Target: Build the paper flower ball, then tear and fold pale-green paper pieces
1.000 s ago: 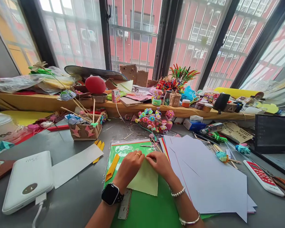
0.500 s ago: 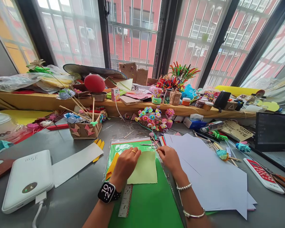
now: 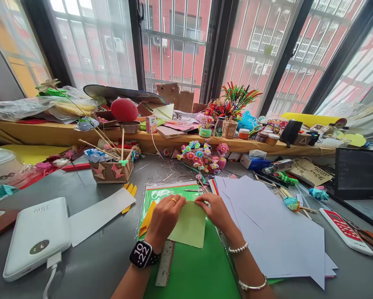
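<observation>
A pale green square of paper point(image 3: 190, 226) lies on a bright green sheet point(image 3: 198, 270) in a clear sleeve. My left hand point(image 3: 164, 218), with a ring and a wristwatch, is closed on the square's top left edge. My right hand point(image 3: 215, 211), with bracelets on the wrist, pinches the top right edge. Both hands press the paper down on the green sheet. A ruler point(image 3: 165, 263) lies under my left wrist, and small scissors point(image 3: 198, 191) lie just beyond my fingers.
A stack of white paper point(image 3: 276, 232) lies to the right, a white power bank point(image 3: 33, 236) and a white strip point(image 3: 101, 214) to the left. A star-decorated box point(image 3: 111, 170), paper flowers point(image 3: 200, 155), a red calculator point(image 3: 344, 230) and a laptop point(image 3: 359, 174) crowd the grey table.
My hands spread apart to the paper's two top corners half a second ago, then drew back together along its top edge. The paper turned slightly.
</observation>
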{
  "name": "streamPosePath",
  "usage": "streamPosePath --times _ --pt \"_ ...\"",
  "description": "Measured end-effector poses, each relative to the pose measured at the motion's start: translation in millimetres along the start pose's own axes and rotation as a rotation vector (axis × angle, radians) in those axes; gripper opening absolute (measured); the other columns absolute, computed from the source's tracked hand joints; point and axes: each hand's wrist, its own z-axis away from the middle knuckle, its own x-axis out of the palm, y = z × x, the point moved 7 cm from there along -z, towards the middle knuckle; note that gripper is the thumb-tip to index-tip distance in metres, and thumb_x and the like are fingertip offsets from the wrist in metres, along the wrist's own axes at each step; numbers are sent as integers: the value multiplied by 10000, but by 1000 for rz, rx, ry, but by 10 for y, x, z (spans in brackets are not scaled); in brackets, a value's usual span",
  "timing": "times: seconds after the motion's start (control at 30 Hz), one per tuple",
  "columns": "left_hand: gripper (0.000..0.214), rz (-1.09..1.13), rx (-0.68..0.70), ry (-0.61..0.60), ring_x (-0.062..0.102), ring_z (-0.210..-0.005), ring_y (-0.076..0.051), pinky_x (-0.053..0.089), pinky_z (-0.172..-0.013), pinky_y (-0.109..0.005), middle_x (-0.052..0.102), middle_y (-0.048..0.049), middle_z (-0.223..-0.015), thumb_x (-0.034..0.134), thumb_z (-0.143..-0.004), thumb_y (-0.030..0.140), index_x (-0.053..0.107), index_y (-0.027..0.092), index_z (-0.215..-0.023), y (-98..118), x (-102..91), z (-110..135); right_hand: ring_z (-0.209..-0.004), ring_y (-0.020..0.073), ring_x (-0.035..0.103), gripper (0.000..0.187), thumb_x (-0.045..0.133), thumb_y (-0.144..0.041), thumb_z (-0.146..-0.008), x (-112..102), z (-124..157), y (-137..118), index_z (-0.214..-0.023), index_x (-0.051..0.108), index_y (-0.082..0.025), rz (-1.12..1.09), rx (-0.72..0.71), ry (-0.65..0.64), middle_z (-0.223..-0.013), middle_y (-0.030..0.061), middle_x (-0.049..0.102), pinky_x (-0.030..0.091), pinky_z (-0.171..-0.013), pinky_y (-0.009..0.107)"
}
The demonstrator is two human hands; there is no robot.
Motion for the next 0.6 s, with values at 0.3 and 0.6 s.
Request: streamPosePath --times 0.3,0.6 --pt "170 64 -66 72 552 -630 -142 402 -581 -235 637 -11 -685 438 -818 190 590 171 -744 -161 -44 0 -754 186 579 141 509 -154 -755 -235 22 180 -738 646 -178 51 88 117 -765 51 663 426 -709 296" --pt "123 74 24 41 560 -647 -153 414 -589 -254 643 -10 -703 473 -797 177 594 183 -770 -2 -32 -21 -802 170 570 126 541 -188 -746 -31 6 -72 -844 620 -190 -12 -67 35 -834 41 646 438 -724 284"
